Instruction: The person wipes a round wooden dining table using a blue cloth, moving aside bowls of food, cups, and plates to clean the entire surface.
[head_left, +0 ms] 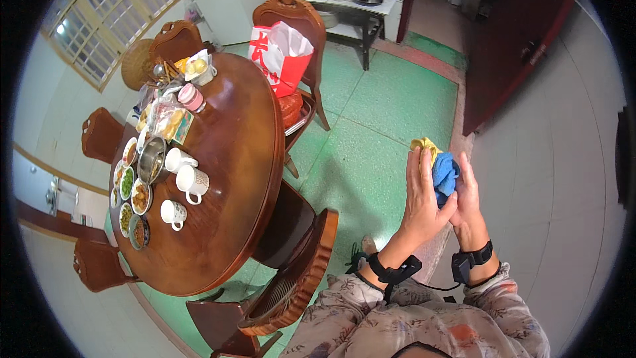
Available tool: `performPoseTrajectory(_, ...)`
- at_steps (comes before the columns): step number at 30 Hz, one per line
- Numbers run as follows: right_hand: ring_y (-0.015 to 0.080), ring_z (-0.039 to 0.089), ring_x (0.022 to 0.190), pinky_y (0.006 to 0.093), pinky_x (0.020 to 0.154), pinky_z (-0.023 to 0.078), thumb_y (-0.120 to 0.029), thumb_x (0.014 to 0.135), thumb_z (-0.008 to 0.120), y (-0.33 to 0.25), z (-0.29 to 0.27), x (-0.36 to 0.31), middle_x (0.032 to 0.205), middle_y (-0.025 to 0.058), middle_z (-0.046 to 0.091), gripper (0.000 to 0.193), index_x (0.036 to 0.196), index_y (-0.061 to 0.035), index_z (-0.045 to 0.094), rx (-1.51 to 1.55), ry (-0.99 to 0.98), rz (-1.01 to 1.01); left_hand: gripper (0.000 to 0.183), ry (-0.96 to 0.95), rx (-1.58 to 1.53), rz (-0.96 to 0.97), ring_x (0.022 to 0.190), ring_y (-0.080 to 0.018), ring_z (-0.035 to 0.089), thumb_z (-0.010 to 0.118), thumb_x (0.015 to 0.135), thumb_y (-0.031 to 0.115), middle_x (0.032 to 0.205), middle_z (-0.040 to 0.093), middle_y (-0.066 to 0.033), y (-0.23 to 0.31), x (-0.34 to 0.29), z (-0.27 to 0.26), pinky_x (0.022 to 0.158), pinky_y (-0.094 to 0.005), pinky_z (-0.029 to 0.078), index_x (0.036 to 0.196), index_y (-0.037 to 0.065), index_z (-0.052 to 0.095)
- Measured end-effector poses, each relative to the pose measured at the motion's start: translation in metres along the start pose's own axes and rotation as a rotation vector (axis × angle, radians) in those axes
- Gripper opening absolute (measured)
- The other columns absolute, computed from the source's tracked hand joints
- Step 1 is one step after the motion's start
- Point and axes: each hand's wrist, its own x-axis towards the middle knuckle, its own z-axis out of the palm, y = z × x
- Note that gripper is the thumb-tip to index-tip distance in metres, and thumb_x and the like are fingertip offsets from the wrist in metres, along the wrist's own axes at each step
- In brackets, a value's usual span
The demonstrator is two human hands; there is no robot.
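Observation:
A crumpled cloth, blue (444, 174) with a yellow part (426, 146) at its far end, is pressed between my palms. Whether it is one cloth or two bundled together, I cannot tell. My left hand (422, 189) lies against its left side with long, nearly straight fingers. From the other side my right hand (469, 197) holds it, the thumbs close together at the near end. Both hands are raised over the floor, to the right of the table. Each wrist wears a black strap with a small black box.
At left stands a round wooden table (232, 126) bearing dishes, white mugs (193, 180) and food bags. A wooden chair (318, 272) is near my left arm. Another chair holds a red-and-white bag (285, 59). A dark red door (513, 46) stands open ahead, beside the right-hand wall (536, 159).

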Motion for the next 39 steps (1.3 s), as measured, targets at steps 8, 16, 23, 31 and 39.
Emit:
performPoseTrajectory(8,0.0178,0.06,0.087,0.0309,0.082,0.048,-0.037,0.093,0.044,-0.011,0.037,0.114,0.099,0.0069,0.062,0.039,0.112,-0.0041,0.054,-0.055,-0.119,0.121,0.074,0.316,0.265,-0.044,0.118,-0.0439,0.033,0.061,0.073,0.019,0.129,0.032,-0.0279,-0.051,0.093,-0.004,0.099,-0.0517,0.028,0.134,-0.004,0.025)
performPoseTrajectory(16,0.0168,0.043,0.118,0.0299,0.101,0.032,-0.03,0.097,0.041,0.004,0.104,0.209,0.131,0.0099,0.043,0.05,0.135,0.001,0.032,-0.366,-0.512,0.236,0.066,0.751,0.158,-0.287,0.115,-0.0347,0.041,0.06,0.078,0.009,0.127,0.038,-0.0229,-0.122,0.167,-0.04,0.098,-0.0427,0.032,0.133,-0.003,0.026)
performPoseTrajectory(23,0.0204,0.035,0.128,0.0354,0.105,0.03,-0.027,0.095,0.045,0.018,0.139,0.287,0.138,0.0109,0.038,0.049,0.134,0.0011,0.037,-0.676,-0.833,0.346,0.054,1.222,0.206,-0.39,0.102,-0.0204,0.048,0.058,0.084,0.011,0.115,0.047,-0.0133,-0.191,0.19,-0.116,0.09,-0.0312,0.039,0.129,-0.003,0.032)
performPoseTrajectory(31,0.0153,0.051,0.109,0.0309,0.091,0.042,-0.02,0.091,0.053,0.077,0.171,0.344,0.117,0.0064,0.056,0.034,0.118,-0.0005,0.055,-0.7,-0.923,0.485,0.05,1.676,0.767,-0.591,0.099,-0.0283,0.051,0.063,0.076,0.006,0.105,0.051,-0.0188,-0.244,0.098,-0.239,0.089,-0.0394,0.039,0.119,-0.005,0.041)
performPoseTrajectory(39,0.013,0.054,0.1,0.0291,0.085,0.045,-0.02,0.091,0.053,0.165,0.233,0.375,0.11,0.0059,0.058,0.03,0.112,0.0013,0.057,-0.798,-1.047,0.596,0.074,1.54,1.579,-1.465,0.117,-0.0473,0.035,0.066,0.078,0.017,0.128,0.034,-0.0324,-0.324,0.017,-0.273,0.098,-0.0555,0.026,0.136,-0.002,0.025)
